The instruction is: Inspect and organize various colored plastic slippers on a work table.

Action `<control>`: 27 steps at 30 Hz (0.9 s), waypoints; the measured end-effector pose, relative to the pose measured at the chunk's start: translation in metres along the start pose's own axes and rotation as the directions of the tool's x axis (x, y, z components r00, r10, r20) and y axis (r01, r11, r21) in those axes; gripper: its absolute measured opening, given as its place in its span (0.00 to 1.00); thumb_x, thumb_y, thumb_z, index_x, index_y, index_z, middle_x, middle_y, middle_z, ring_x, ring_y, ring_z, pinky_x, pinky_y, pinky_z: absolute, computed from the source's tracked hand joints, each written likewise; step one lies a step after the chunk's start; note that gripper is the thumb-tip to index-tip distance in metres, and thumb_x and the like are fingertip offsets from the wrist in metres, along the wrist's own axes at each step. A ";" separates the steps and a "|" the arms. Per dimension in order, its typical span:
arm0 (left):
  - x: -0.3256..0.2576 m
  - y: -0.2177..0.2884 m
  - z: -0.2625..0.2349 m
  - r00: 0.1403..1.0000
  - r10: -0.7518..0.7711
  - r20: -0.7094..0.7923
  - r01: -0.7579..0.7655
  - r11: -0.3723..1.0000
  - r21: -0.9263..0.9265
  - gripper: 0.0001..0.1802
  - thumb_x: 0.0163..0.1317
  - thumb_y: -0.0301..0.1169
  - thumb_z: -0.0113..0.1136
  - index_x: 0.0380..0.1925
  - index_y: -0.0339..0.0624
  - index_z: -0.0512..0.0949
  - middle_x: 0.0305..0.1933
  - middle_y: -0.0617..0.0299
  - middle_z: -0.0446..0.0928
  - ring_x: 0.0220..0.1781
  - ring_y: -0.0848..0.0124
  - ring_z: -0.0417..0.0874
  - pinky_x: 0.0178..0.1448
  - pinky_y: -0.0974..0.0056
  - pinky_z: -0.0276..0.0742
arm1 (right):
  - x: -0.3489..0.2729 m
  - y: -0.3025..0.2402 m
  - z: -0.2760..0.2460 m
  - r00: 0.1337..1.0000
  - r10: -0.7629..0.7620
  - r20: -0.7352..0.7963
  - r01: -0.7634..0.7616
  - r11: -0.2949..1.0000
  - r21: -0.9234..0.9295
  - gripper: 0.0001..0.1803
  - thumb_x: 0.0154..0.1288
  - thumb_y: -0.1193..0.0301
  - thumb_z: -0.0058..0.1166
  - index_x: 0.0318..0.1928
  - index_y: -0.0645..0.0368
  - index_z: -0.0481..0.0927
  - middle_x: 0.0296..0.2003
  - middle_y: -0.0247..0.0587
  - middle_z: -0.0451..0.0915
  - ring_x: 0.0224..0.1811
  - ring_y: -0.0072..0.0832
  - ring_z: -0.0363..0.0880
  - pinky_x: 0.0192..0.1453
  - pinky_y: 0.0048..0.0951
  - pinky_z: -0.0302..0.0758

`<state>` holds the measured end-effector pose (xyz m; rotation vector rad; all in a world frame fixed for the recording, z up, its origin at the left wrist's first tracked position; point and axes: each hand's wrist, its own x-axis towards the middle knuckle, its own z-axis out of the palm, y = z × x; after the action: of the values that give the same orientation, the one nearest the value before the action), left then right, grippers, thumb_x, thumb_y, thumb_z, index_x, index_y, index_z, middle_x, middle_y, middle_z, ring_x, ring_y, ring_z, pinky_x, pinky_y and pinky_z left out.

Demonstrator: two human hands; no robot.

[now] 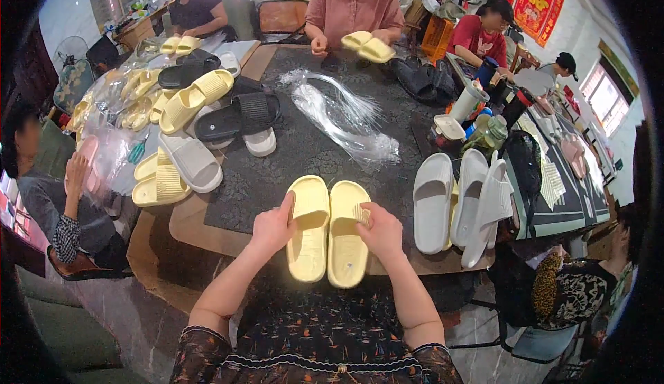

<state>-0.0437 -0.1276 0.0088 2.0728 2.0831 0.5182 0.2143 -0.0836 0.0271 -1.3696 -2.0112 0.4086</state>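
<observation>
A pair of pale yellow slide slippers is held side by side over the table's near edge, soles down and toes pointing away from me. My left hand (274, 225) is closed round the outer side of the left yellow slipper (307, 246), by its strap. Likewise my right hand (380, 230) grips the right yellow slipper (348, 253) at the strap's outer edge, thumb on top. Beyond them, a bundle of clear plastic fasteners (339, 118) lies spread on the dark patterned table cover (256, 183).
Grey slippers (432, 204) stand at the right. Yellow, grey and black slippers (238, 118) are heaped at the left, near teal scissors (137, 150). Bottles and cups (470, 100) crowd the right edge. Across the table a person (356, 7) holds yellow slippers (370, 47); other people sit around.
</observation>
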 end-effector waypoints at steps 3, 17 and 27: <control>0.002 -0.001 -0.007 0.998 -0.003 0.062 0.003 1.000 -0.002 0.38 0.52 0.35 0.58 0.65 0.49 0.57 0.27 0.49 0.79 0.29 0.50 0.81 0.36 0.49 0.76 | 0.005 -0.017 -0.014 0.967 0.160 0.198 -0.162 0.987 -0.005 0.20 0.50 0.63 0.61 0.45 0.54 0.79 0.28 0.39 0.77 0.31 0.37 0.79 0.35 0.36 0.75; 0.001 -0.003 -0.008 0.994 0.042 0.101 -0.045 0.998 0.037 0.34 0.56 0.35 0.55 0.64 0.47 0.57 0.30 0.48 0.79 0.31 0.50 0.81 0.36 0.48 0.77 | 0.104 -0.017 0.058 0.877 0.110 0.467 0.042 0.952 -0.304 0.11 0.50 0.62 0.55 0.31 0.51 0.86 0.36 0.45 0.83 0.40 0.41 0.81 0.45 0.40 0.78; 0.058 0.018 -0.056 0.983 0.131 -0.126 -0.147 0.981 -0.127 0.34 0.49 0.46 0.66 0.55 0.44 0.72 0.46 0.51 0.76 0.55 0.52 0.71 0.58 0.54 0.68 | 0.092 0.017 0.068 0.973 0.188 0.131 -0.225 0.895 0.386 0.11 0.57 0.66 0.59 0.35 0.61 0.82 0.29 0.37 0.82 0.30 0.22 0.79 0.38 0.24 0.73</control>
<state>-0.0480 -0.0783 0.0743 2.1664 1.9104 0.7976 0.1592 0.0143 -0.0004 -1.3206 -1.7275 0.9393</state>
